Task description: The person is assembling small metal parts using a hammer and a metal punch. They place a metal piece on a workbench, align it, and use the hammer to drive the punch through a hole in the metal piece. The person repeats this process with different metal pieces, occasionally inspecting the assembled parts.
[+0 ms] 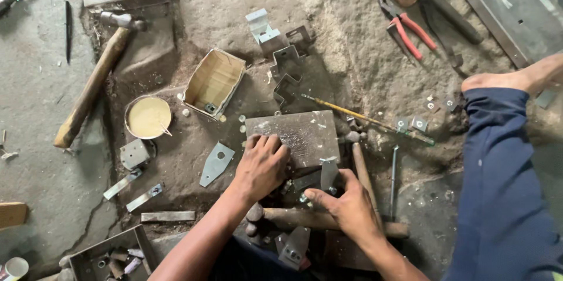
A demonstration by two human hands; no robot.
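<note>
Nearest me, at six o'clock, my right hand [349,205] pinches a small flat metal bracket [329,172] between thumb and fingers, holding it upright with its long axis running twelve to six. My left hand [261,167] sits just beside it at nine o'clock, knuckles curled and pressing on the near edge of the steel plate [308,131]. That plate lies at twelve o'clock from both hands; the bracket touches its near right corner, so my right hand is nearer.
</note>
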